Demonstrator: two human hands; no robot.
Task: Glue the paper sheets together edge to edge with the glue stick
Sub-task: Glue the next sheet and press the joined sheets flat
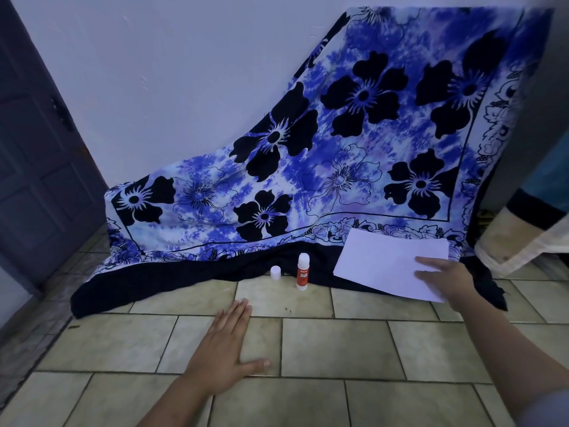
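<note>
- Reaching for the paper sheets [391, 266], a person kneels over a tiled floor [323, 346] in the head view; gluing appears not yet begun.
- The right hand [443, 277] lies with fingers spread on the sheets, which rest on the dark hem of a blue floral cloth [338, 149]; whether it grips them cannot be told.
- The left hand [224, 352] presses flat and open on the floor, holding nothing.
- The glue stick [303, 271] stands uncapped, its cap [276, 272] just beside it.
- Next, likely: bring the sheets onto the tiles and separate them.
</note>
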